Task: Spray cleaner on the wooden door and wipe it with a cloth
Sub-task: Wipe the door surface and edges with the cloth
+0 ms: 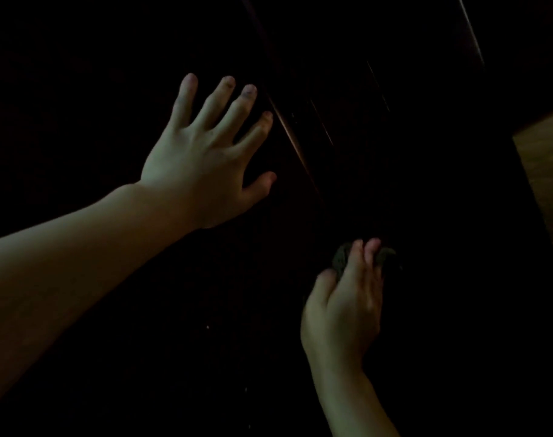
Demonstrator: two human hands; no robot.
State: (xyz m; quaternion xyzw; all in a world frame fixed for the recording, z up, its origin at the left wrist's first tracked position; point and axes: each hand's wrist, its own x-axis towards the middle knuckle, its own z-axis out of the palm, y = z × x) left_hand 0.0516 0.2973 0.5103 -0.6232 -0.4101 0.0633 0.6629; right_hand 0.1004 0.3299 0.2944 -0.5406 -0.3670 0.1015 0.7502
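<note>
The scene is very dark. The dark wooden door [347, 105] fills most of the view, with faint glints along its panel edges. My left hand [206, 152] lies flat against the door with its fingers spread and nothing in it. Lower right, my right hand [344, 307] presses a small dark cloth [341, 260] against the door. The cloth shows only at my fingertips. No spray bottle is in sight.
A strip of lit brown wooden floor [546, 165] shows at the right edge, past the door's side. Small pale specks dot the dark surface near the bottom centre. Everything else is too dark to make out.
</note>
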